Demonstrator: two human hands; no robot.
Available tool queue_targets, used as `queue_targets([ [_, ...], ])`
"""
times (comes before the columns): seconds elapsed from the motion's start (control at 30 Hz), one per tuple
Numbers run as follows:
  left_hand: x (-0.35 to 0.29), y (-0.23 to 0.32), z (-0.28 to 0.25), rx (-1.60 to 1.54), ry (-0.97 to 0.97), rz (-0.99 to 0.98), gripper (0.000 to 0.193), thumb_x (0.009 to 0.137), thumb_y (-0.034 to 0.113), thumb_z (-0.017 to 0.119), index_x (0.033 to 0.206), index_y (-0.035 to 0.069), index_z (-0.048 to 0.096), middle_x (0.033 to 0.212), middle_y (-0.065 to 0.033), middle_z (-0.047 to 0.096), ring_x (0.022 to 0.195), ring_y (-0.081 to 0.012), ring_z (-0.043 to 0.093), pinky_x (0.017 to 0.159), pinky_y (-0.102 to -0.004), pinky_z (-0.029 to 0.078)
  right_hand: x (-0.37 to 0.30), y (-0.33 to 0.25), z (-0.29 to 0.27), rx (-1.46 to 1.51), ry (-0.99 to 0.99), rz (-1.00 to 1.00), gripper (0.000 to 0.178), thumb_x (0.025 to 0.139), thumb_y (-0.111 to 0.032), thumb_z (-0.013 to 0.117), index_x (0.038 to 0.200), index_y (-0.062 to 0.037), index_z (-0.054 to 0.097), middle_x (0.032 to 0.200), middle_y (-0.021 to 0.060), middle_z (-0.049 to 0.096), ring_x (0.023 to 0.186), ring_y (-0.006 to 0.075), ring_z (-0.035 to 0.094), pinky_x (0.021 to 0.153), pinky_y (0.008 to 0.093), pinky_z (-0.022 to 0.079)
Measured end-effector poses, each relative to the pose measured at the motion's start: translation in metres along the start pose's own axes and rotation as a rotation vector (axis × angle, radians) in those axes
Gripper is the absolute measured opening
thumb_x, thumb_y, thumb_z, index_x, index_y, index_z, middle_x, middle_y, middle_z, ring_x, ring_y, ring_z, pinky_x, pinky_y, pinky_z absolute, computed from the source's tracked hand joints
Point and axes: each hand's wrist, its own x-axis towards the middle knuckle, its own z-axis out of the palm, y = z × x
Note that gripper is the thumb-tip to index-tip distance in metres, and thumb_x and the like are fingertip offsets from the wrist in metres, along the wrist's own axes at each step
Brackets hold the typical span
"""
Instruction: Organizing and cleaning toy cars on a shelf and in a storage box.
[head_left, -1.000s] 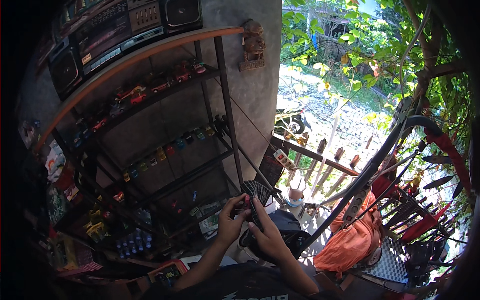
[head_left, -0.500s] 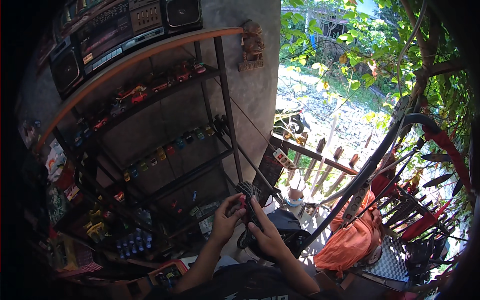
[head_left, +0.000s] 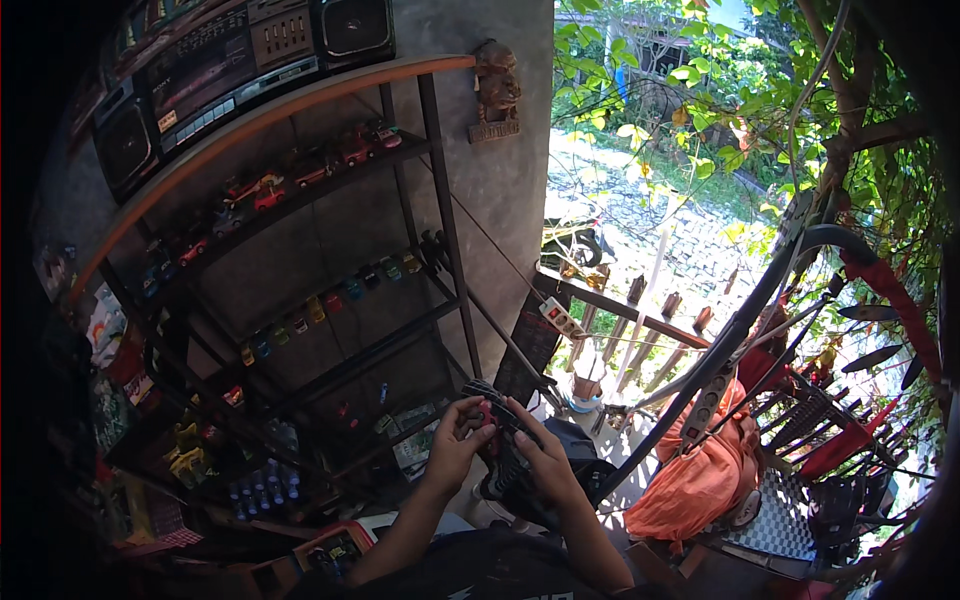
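Observation:
Both of my hands are raised in front of a metal shelf rack. My left hand point(head_left: 455, 445) and my right hand point(head_left: 540, 455) together hold a small dark object with a red part point(head_left: 487, 410), perhaps a toy car; its exact kind is hard to tell. The fingers of both hands are curled around it. Rows of small toy cars point(head_left: 300, 180) stand on the rack's upper shelves just beyond my hands. A second row of toy cars point(head_left: 330, 300) stands on the middle shelf.
A large black cassette radio point(head_left: 220, 70) sits on top of the rack. A carved figure point(head_left: 497, 90) hangs on the grey wall. A white power strip point(head_left: 562, 318), an orange cloth point(head_left: 700, 480), a dark curved pole point(head_left: 740, 330) and garden greenery lie to the right.
My two hands have stayed together on the small object, shifting slightly lower and closer. The view has tilted a little.

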Motion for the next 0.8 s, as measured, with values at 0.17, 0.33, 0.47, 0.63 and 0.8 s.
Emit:
queue_targets([
  [0.17,0.008,0.011,-0.005,-0.190,0.228,0.097,0.052,0.086,0.001,0.067,0.132,0.002,0.045,0.116,-0.0073,0.053,0.109,-0.0139,0.052,0.095,-0.0280,0.044,-0.001,0.002,-0.003,-0.099,0.007,-0.060,0.050,0.098,-0.013,0.045,0.144,-0.0011,0.034,0.142,0.0162,0.046,0.130,0.0210,0.044,0.109,0.0314,0.029],
  [0.33,0.005,0.017,0.007,0.085,0.174,0.196,0.051,0.082,0.000,0.070,0.129,0.004,0.050,0.109,-0.0023,0.053,0.101,-0.0110,0.054,0.092,-0.0255,0.044,0.002,0.003,0.014,-0.503,0.047,-0.249,0.050,0.096,-0.013,0.048,0.143,-0.0009,0.037,0.141,0.0198,0.046,0.132,0.0242,0.043,0.108,0.0321,0.030],
  [0.47,-0.003,0.007,0.013,0.270,0.126,0.221,0.053,0.079,-0.002,0.070,0.128,0.004,0.053,0.106,-0.0021,0.049,0.103,-0.0120,0.051,0.095,-0.0264,0.040,0.006,-0.001,0.007,-0.375,0.029,-0.118,0.051,0.096,-0.014,0.049,0.144,-0.0005,0.035,0.139,0.0199,0.048,0.129,0.0253,0.047,0.106,0.0319,0.032],
  [0.63,0.005,0.015,0.006,0.310,0.176,0.259,0.053,0.078,-0.003,0.070,0.128,0.005,0.053,0.107,-0.0029,0.048,0.100,-0.0113,0.052,0.090,-0.0238,0.042,0.000,-0.004,0.015,-0.392,0.039,-0.155,0.052,0.097,-0.014,0.048,0.145,-0.0010,0.033,0.140,0.0204,0.047,0.130,0.0251,0.045,0.107,0.0315,0.031],
  [0.8,0.006,0.019,0.007,0.500,0.150,0.379,0.054,0.078,-0.005,0.070,0.128,0.005,0.054,0.108,-0.0046,0.048,0.098,-0.0130,0.053,0.087,-0.0240,0.044,0.001,-0.010,0.019,-0.396,0.036,-0.145,0.052,0.097,-0.013,0.047,0.145,-0.0007,0.032,0.142,0.0205,0.045,0.132,0.0245,0.043,0.108,0.0310,0.030],
])
